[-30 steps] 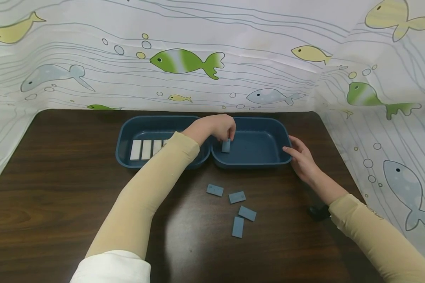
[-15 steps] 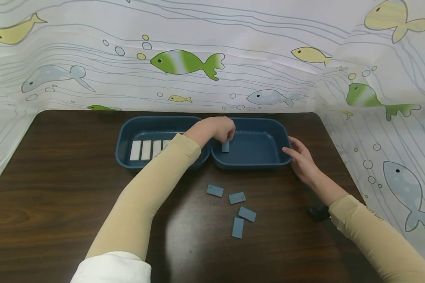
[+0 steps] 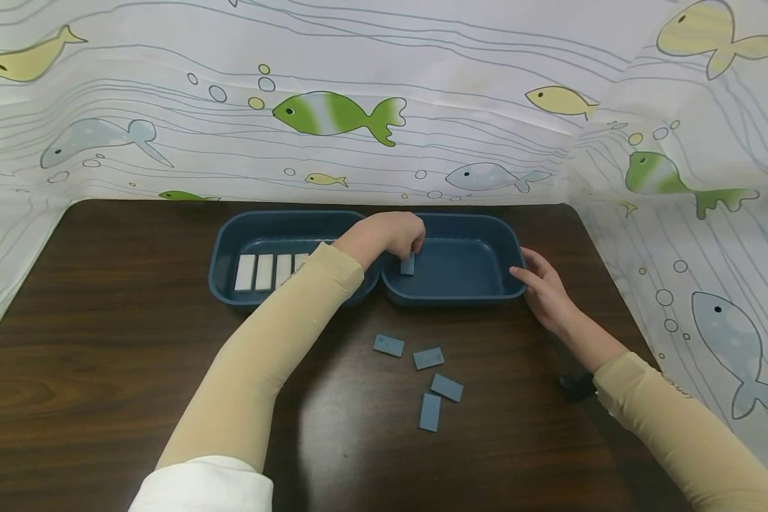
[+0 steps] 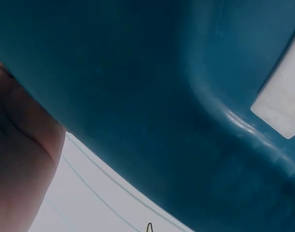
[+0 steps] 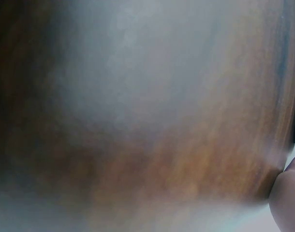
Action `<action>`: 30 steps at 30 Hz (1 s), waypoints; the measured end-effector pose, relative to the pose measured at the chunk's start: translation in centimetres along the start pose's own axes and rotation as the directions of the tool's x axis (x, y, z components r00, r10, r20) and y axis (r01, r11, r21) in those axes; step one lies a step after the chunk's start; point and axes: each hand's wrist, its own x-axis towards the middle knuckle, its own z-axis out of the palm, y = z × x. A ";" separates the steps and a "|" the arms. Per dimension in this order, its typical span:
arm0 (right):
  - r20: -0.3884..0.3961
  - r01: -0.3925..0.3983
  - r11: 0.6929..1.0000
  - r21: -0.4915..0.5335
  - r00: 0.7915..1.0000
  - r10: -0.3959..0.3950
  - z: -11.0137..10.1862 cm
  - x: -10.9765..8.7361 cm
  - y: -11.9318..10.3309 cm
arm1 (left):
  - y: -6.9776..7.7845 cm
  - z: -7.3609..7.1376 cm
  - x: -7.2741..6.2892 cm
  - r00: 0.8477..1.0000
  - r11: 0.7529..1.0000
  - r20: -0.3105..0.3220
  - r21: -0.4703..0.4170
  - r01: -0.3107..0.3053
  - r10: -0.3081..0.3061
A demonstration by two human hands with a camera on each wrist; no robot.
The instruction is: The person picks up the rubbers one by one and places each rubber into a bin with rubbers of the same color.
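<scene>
Dark brown wood-grain counter point(image 3: 102, 341), kinda shiny up front, with a white wavy-lined sheet point(image 3: 461, 43) behind it and down the right side. Cartoon prints all over: green fish point(image 3: 348, 115) mid-back, yellow fish point(image 3: 25, 65) far left, some bubbles point(image 3: 217, 93).

A plain white sleeve point(image 3: 208, 487) forms the outer layer on the left. A close-fitting beige left sleeve point(image 3: 249, 363) extends from it; a matching beige right sleeve point(image 3: 685, 434) sits well right of the white sleeve. Both beige sleeves carry small dark lettering point(image 3: 676, 385). A black part point(image 3: 574, 387) shows beside the beige right sleeve. The left hand point(image 3: 395, 233) and right hand point(image 3: 545, 290) are bare.
</scene>
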 end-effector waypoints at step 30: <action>0.006 0.003 1.000 -0.006 1.000 -0.003 -0.1 -0.1 0.0 | -0.3 0.1 -1.7 0.995 0.997 -0.088 -0.052 -0.051 0.047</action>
